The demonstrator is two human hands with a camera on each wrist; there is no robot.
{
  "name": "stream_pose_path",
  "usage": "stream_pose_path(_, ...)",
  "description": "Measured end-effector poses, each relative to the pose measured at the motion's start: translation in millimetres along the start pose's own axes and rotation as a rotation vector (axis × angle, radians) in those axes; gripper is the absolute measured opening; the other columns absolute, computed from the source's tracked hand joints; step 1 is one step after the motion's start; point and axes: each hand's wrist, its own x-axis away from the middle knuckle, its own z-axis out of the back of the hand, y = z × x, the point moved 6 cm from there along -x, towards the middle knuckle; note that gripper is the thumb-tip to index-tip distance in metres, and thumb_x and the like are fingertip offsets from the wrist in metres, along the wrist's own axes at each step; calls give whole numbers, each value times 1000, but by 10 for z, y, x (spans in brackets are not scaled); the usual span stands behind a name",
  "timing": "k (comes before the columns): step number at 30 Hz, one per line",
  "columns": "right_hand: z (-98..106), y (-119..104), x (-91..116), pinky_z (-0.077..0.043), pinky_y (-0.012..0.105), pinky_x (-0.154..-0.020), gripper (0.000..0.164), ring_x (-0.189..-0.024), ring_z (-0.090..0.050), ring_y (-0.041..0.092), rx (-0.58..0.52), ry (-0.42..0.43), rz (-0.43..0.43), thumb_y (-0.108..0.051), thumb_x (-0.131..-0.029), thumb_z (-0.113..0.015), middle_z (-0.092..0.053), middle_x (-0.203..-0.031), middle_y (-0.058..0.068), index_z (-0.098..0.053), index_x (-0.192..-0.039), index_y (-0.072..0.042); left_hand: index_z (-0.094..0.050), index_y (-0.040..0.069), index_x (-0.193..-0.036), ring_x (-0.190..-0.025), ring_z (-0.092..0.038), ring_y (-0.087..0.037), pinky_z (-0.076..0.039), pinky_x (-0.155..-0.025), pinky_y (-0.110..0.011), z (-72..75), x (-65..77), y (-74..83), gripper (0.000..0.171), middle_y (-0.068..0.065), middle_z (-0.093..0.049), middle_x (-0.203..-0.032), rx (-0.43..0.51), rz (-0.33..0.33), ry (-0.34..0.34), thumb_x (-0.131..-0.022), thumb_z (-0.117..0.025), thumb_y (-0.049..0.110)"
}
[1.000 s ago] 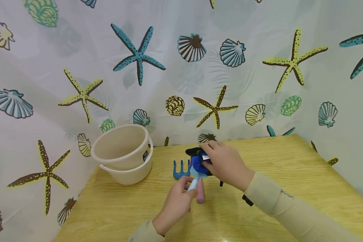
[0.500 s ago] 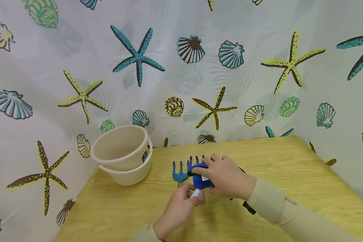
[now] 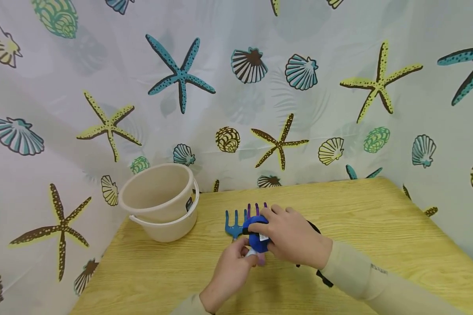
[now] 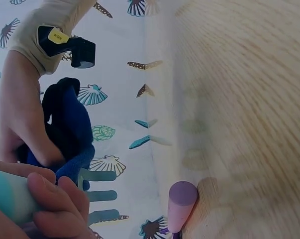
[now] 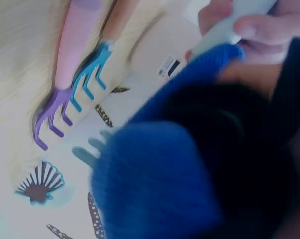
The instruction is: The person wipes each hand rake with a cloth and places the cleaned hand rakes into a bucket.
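My left hand (image 3: pixel 230 273) grips the pale handle of a small hand rake (image 4: pixel 102 195); its light teal tines show past the fingers in the left wrist view. My right hand (image 3: pixel 295 236) holds a fuzzy blue-and-black cloth (image 3: pixel 259 245) with a white tag, wrapped over the rake just beyond the left fingers. The cloth hides the rake's neck. On the table behind lie a blue hand rake (image 3: pixel 234 229) with a brown handle and a purple hand rake (image 5: pixel 60 102) with a pink handle, partly covered by the cloth in the head view.
A cream bucket (image 3: pixel 169 229) with a white handle stands at the back left of the wood-grain table (image 3: pixel 362 210). A white curtain (image 3: pixel 228 96) printed with starfish and shells hangs behind the table and along its sides.
My right hand and the cloth have come down along the rake toward the left hand, bringing the purple tines into view. The left hand keeps its grip and has hardly moved.
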Motion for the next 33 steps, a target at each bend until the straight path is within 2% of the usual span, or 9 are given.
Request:
stream_pose_path(3, -40, 45, 10, -50, 45, -61, 60, -90, -50, 24, -18, -31, -8, -37, -72, -79, -56, -122, 7, -57, -128, -31, -63, 11, -106, -56, -46, -16, -36, -47, -28, 19, -6, 9, 22, -5, -60, -76, -31, -8, 14, -85, -60, 14)
stream_pose_path(7, -88, 89, 35, -50, 46, -61, 72, -93, -47, 26, -7, -28, -3, -33, -66, -82, -52, -127, 7, -52, -132, -31, -62, 8, -112, -60, -49, -16, -38, -49, -28, 19, 7, 24, 27, -4, -60, -77, -48, -19, 25, -86, -60, 14)
stream_pose_path(11, -85, 128, 28, -50, 44, -59, 66, -88, -49, 27, 18, -20, 5, -28, -68, -81, -56, -121, 7, -56, -129, -31, -62, 8, -114, -59, -49, -16, -39, -49, -28, -2, 18, 63, 27, -2, -60, -76, -75, -46, 18, -89, -61, 17)
stream_pose_path(15, -81, 185, 36, -53, 44, -60, 61, -88, -52, 27, 0, -84, -6, -25, -70, -81, -59, -117, 8, -59, -127, -31, -64, 10, -107, -61, -51, -15, -41, -53, -30, -42, 40, 81, 23, 0, -62, -76, -116, -72, -12, -89, -64, 23)
stream_pose_path(18, -87, 249, 44, -53, 44, -61, 60, -90, -53, 26, -20, -105, -38, -22, -70, -80, -60, -115, 8, -60, -126, -32, -64, 11, -106, -64, -53, -13, -42, -56, -31, -54, 53, 86, 23, 2, -63, -75, -145, -95, -6, -88, -65, 26)
stream_pose_path(27, -84, 437, 73, -54, 42, -60, 54, -85, -54, 23, -24, -29, -131, -21, -72, -77, -60, -102, 5, -63, -123, -30, -63, 13, -115, -65, -53, -11, -43, -60, -32, -49, 54, 99, 32, 6, -62, -75, -193, -133, 51, -86, -67, 25)
stream_pose_path(33, 10, 281, 73, -55, 41, -61, 52, -82, -55, 22, -24, 16, -90, -21, -70, -78, -62, -99, 5, -64, -120, -30, -64, 11, -114, -63, -51, -12, -42, -57, -31, 0, 51, 117, 34, 4, -61, -75, -202, -126, 54, -84, -68, 27)
